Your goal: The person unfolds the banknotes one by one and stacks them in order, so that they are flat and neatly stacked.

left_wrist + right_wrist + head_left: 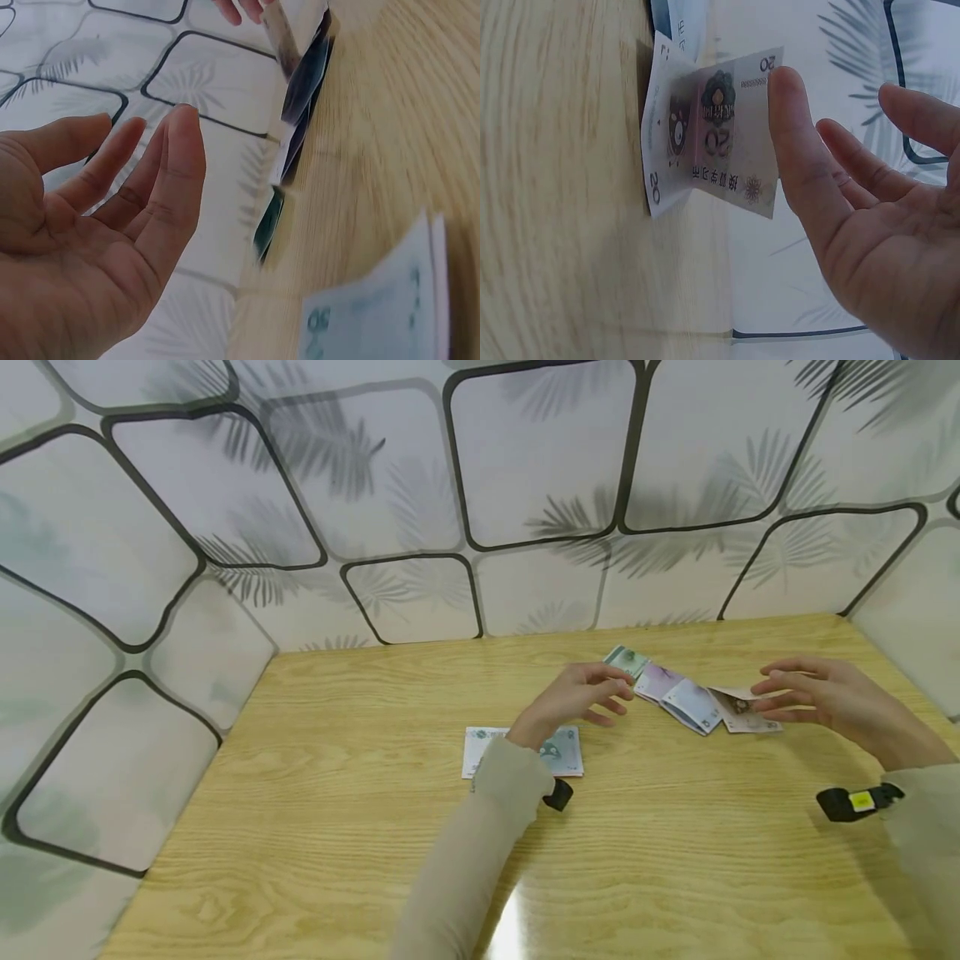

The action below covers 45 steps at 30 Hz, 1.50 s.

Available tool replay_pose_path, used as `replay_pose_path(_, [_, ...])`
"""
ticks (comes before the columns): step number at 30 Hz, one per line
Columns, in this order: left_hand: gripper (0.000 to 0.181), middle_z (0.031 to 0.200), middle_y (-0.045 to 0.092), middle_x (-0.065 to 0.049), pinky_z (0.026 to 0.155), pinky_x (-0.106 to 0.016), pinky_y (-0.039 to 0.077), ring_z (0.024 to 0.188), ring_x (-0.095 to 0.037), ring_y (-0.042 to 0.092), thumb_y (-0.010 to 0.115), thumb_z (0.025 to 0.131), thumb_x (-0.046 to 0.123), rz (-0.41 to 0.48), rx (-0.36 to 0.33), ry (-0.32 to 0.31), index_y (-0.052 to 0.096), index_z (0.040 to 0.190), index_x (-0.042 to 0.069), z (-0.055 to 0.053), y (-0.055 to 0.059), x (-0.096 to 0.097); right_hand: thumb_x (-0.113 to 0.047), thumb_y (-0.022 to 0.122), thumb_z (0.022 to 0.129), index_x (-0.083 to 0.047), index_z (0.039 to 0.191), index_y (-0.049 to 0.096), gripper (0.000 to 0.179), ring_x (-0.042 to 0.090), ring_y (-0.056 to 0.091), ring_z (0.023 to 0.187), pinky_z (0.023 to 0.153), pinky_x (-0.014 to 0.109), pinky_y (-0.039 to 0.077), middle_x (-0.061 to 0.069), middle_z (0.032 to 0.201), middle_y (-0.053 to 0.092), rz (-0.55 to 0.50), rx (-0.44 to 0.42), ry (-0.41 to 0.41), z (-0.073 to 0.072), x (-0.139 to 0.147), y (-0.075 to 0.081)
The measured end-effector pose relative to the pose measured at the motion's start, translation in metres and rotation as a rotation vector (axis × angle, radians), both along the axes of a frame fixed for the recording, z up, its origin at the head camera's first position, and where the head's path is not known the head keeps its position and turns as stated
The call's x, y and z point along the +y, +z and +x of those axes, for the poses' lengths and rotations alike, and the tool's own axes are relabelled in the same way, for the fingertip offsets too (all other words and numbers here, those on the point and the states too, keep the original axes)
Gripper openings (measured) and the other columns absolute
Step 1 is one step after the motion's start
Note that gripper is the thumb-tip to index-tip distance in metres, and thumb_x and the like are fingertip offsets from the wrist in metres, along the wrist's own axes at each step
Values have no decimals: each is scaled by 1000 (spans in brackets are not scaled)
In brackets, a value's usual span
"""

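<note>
A brownish 20 play banknote (738,717), creased so that one half stands up, lies at the right end of a row of folded notes. My right hand (832,693) hovers beside it with relaxed fingers; in the right wrist view a fingertip (787,86) overlaps the note's raised edge. Left of it, overlapping one another, are a blue note (690,703), a purple note (657,680) and a green note (627,660). My left hand (573,697) is held over the table near the green and purple notes, fingers loosely bent and holding nothing. Below its wrist lies a pale green-printed stack of notes (567,758), partly hidden by the sleeve.
The wood-grain table (337,827) meets a patterned wall (540,585) behind the notes, with more wall on the left and right. Each wrist carries a small black camera, one at the left sleeve (557,795) and one at the right cuff (843,805).
</note>
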<state>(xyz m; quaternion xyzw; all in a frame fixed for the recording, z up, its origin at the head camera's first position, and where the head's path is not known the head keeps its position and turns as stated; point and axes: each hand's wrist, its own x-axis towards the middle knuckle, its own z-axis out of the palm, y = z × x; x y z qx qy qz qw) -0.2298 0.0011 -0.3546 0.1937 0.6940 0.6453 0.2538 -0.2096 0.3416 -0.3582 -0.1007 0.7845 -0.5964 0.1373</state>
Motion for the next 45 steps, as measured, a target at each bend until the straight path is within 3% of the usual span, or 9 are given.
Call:
replay_pose_path(6, [27,99,62,-11,70,-35,55,87,-24,63,51,95,14,19,-24,-26,57,118,3,-3,-2,24,-18,41,98,-22,112,49,16,15,65,86,68,28,55,-5,97,65,-8,-18,-12,0,9,-4])
replay_pose_path(9, [27,98,62,-12,70,-37,55,89,-30,62,51,94,13,24,-34,-38,56,119,2,-5,-5,35,-16,40,98,-22,112,51,18,15,65,85,68,28,55,-4,98,65,-49,-8,6,0,14,-6])
replay_pose_path(14, [29,94,62,-13,71,-39,55,97,-39,57,51,94,12,30,-43,-41,56,119,-1,-7,-7,50,-16,43,98,-24,107,56,18,16,65,81,66,28,55,-5,94,66,-51,-13,-31,-2,20,-8])
replay_pose_path(21, [27,91,63,-8,73,-40,54,95,-33,60,52,94,11,25,-88,8,57,118,1,-7,-9,65,-16,47,96,-27,103,55,16,14,65,79,65,26,54,-8,92,65,18,-27,-81,-6,24,-10])
replay_pose_path(28, [26,93,63,-12,76,-41,53,90,-30,63,52,93,8,42,-126,32,57,117,-1,-6,-14,81,-20,50,95,-19,108,57,14,17,65,78,65,29,55,-8,91,66,21,-28,-96,-21,41,-29])
replay_pose_path(33, [24,87,62,-7,76,-40,53,87,-28,64,52,93,9,31,-160,67,58,115,1,-6,-19,93,-34,58,89,-25,105,57,18,14,65,79,68,30,55,-13,88,66,88,-77,-167,-27,44,-38])
replay_pose_path(41, [23,91,61,-13,78,-40,53,90,-32,62,53,92,7,48,-191,116,58,114,-1,-4,-20,106,-30,57,91,-12,107,57,23,10,61,74,64,29,54,-19,84,62,260,-53,-204,-16,27,-18])
replay_pose_path(45, [23,95,61,-14,78,-40,52,90,-32,62,53,92,6,31,-192,135,58,113,-1,-2,-21,111,-31,58,90,-5,113,53,35,5,59,74,65,29,54,-21,84,59,335,-52,-191,-16,24,-16])
